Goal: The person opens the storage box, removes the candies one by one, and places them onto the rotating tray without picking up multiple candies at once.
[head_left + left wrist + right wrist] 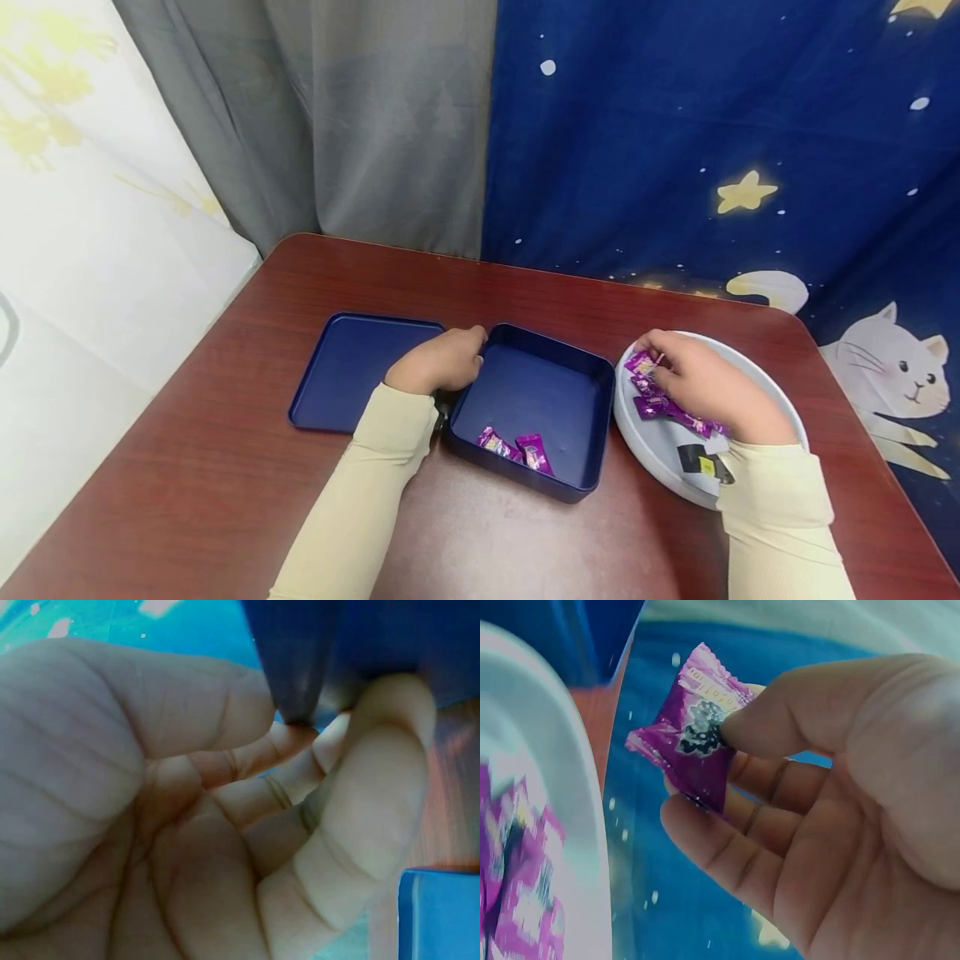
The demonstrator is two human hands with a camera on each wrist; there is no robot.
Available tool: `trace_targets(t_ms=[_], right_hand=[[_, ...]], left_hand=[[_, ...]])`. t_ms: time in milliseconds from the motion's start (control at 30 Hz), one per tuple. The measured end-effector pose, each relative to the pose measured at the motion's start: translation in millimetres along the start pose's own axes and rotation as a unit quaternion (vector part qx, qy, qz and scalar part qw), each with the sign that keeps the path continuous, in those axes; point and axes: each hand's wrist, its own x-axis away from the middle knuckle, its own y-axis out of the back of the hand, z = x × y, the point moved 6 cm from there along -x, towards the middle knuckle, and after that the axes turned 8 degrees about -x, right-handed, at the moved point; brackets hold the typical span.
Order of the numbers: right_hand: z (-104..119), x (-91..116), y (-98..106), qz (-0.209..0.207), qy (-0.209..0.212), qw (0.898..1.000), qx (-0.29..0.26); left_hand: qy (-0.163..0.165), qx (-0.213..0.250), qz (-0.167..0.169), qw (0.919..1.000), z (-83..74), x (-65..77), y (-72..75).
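My left hand (438, 358) grips the left wall of a square dark blue box (540, 392); in the left wrist view the thumb and fingers close around the edge of the box wall (300, 660). Two purple wrapped candies, one of them (534, 452), lie near the box's front side. Over a round white plate (637, 442), at its left part, is my right hand (708, 387). The right wrist view shows it pinching a purple wrapped candy (697, 746) between thumb and fingers, above the plate's rim. More purple candies (651, 407) lie on the plate, partly hidden under the hand.
A flat blue lid-like tray (360, 367) lies left of the box, partly behind the left hand. Black and white packets with a yellow patch (707, 465) sit at the plate's front. Curtains (405, 125) hang behind the reddish-brown table (247, 367).
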Motion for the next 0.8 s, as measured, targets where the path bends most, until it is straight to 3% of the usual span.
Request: trace_targets(t_ms=[500, 800], right_hand=[[-66.8, 35.3, 15.3, -0.003, -0.093, 0.996, 0.01], [-80.1, 41.6, 15.2, -0.016, -0.115, 0.993, 0.002]], left_hand=[[0.003, 0.008, -0.002, 1.0, -1.5, 1.4, -1.6], [0.009, 0.01, -0.003, 0.9999, 0.7, 1.6, -0.9]])
